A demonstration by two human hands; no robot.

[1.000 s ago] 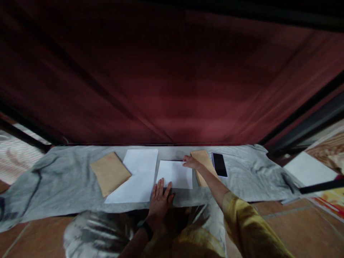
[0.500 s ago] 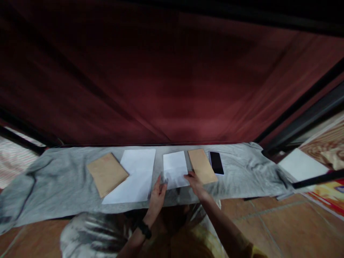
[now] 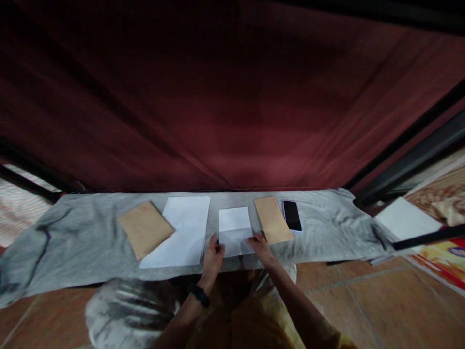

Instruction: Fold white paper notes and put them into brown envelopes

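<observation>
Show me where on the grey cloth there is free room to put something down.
Bare grey cloth lies left of the left brown envelope, and again right of the phone. The middle is crowded: white sheet, small paper touched by the left hand and right hand, second envelope, close together.

White sheet (image 3: 235,220) (creased crosswise) lies on grey cloth (image 3: 90,232).

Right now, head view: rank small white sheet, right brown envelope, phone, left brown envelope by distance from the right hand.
1. small white sheet, touched by the right hand at its near edge.
2. right brown envelope, just right of the hand.
3. phone, beyond that envelope, farther right.
4. left brown envelope, far left.
</observation>
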